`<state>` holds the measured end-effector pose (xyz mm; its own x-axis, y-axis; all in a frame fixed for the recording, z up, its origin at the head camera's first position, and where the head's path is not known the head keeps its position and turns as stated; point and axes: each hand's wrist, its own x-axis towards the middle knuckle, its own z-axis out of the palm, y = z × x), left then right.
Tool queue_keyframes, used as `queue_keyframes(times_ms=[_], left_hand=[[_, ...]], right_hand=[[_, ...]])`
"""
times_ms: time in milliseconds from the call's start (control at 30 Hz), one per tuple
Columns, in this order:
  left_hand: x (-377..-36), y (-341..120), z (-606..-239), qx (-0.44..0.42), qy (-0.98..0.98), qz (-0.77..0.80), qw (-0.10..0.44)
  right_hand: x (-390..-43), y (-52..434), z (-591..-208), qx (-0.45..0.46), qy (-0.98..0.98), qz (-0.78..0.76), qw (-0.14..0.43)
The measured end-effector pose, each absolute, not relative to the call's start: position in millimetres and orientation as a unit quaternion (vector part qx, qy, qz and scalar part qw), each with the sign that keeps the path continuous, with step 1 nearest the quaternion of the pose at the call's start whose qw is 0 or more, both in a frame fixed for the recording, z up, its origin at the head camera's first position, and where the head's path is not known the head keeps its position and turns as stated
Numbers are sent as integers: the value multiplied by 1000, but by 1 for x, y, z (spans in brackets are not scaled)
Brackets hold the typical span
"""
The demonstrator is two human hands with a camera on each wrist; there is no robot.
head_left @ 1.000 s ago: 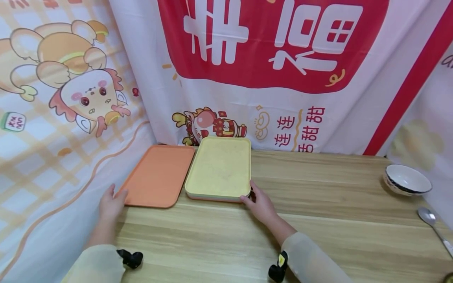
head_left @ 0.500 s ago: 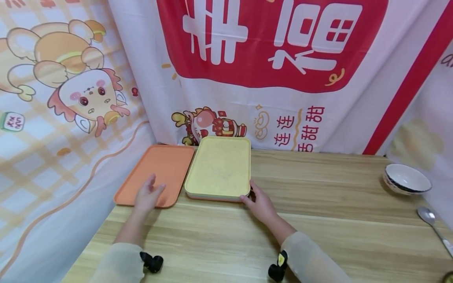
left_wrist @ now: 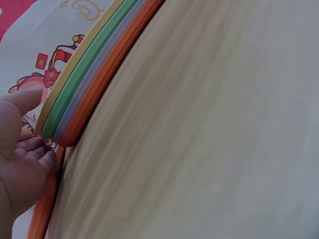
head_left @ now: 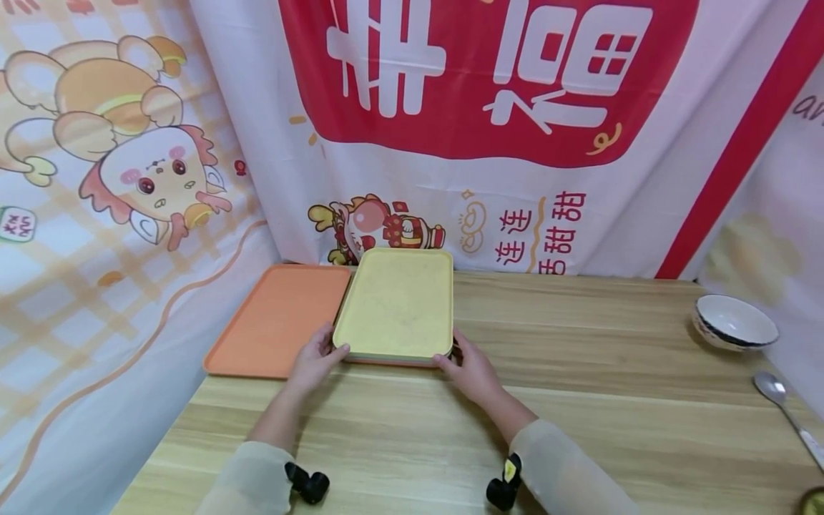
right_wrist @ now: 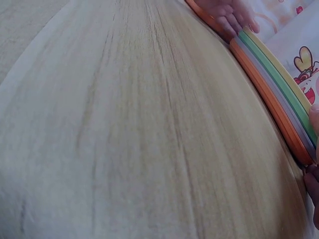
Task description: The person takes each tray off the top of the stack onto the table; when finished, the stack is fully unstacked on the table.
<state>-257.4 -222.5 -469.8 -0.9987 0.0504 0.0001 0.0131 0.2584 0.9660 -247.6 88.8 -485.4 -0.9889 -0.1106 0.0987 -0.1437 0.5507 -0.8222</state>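
A stack of several rectangular trays [head_left: 395, 304] lies on the table, yellow on top; the left wrist view shows green, greyish-purple and orange edges [left_wrist: 92, 102] below it. My right hand [head_left: 475, 368] grips the stack's near right corner, its thumb on the top rim and its fingers at the side, partly hidden. At the near left corner is my left hand [head_left: 314, 360], thumb extended by the yellow rim and fingers loosely bent beside the edges. Partly behind that hand, a single orange tray [head_left: 277, 322] lies flat left of the stack.
A white bowl with a dark patterned outside [head_left: 736, 322] stands at the far right, with a metal spoon [head_left: 770, 388] in front of it. Printed cloth [head_left: 547, 150] hangs behind the wooden table [head_left: 399, 436] and along its left side.
My left hand has left the orange tray's near left corner and moved right, across its front, to the stack's left corner. The right hand keeps its grip; the trays have stayed put.
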Motion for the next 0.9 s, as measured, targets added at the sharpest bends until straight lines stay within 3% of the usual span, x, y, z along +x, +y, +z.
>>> queue_keyframes(times_ms=[567, 733, 900], left_hand=[[-259, -214, -484, -6, 776, 631, 0], [-257, -215, -482, -6, 782, 624, -1], [-256, -217, -481, -10, 778, 628, 13]], right_hand=[[-250, 88, -476, 50, -864, 500, 8], [-252, 86, -470, 48, -858, 510, 29], [-253, 79, -461, 43, -800, 598, 20]])
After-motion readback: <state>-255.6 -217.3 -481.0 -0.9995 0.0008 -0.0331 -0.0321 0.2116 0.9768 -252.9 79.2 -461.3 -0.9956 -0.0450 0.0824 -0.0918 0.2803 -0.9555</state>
